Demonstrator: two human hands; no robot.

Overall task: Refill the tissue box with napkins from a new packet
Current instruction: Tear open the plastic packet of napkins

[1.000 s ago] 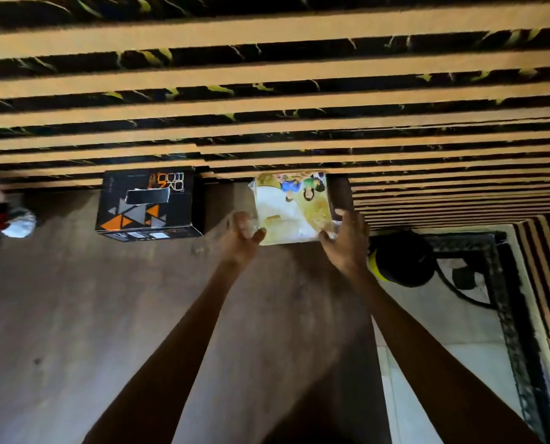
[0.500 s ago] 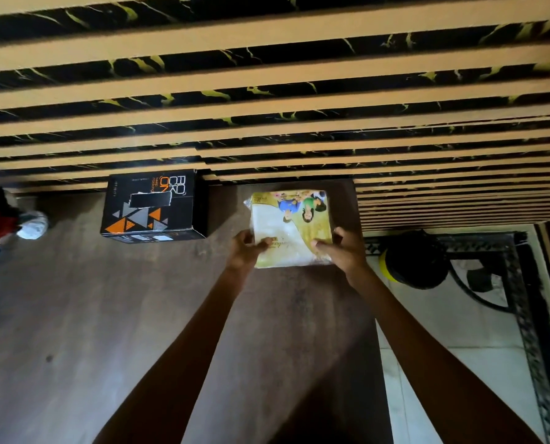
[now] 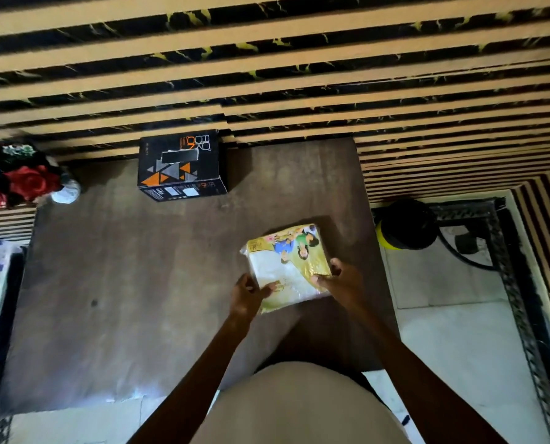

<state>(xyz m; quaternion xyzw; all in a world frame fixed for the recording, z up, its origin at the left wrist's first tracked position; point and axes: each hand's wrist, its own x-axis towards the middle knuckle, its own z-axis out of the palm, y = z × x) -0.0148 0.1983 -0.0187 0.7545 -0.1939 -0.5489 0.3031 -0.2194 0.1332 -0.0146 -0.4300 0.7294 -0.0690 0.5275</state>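
Both arms reach forward; the left hand [image 3: 246,294] and right hand [image 3: 342,280] clamp the napkin packet [image 3: 288,267] (yellow-and-white, glossy, sealed) by its near corners above the bench [image 3: 123,283].

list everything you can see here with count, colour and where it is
napkin packet: 1, yellow and white, on the table's near right, gripped at its near edge
tissue box: 1, black with orange and grey triangles, far side of table by the wall
table: 1, brown, centre
flowers: 1 bunch, red, far left
round object: 1, black and yellow, on the floor right of the table
hands: 2, left and right, both holding the packet
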